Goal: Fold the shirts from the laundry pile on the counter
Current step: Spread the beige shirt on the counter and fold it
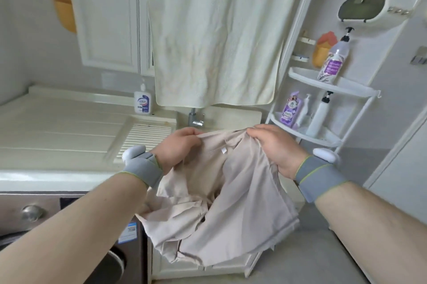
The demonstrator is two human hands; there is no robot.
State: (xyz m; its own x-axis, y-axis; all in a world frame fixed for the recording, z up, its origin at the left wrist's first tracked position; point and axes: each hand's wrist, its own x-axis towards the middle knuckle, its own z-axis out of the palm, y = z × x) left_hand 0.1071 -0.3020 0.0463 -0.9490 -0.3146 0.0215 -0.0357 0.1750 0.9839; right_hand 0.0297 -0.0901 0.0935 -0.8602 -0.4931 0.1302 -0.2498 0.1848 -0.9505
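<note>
A beige shirt [231, 193] hangs in the air in front of me, crumpled and drooping below my wrists. My left hand [179, 147] grips its top edge on the left, fingers curled round the cloth. My right hand [276, 145] grips the top edge on the right, near the collar and a small white label. Both wrists wear grey bands. The shirt hangs in front of the cream counter [57, 126] and touches nothing that I can see. No laundry pile is in view.
A cream towel [215, 36] hangs above a tap [196, 119]. A soap bottle [143, 101] stands at the counter's back. A white corner rack [323, 108] with bottles is on the right. A washing machine [34, 214] sits under the counter at left.
</note>
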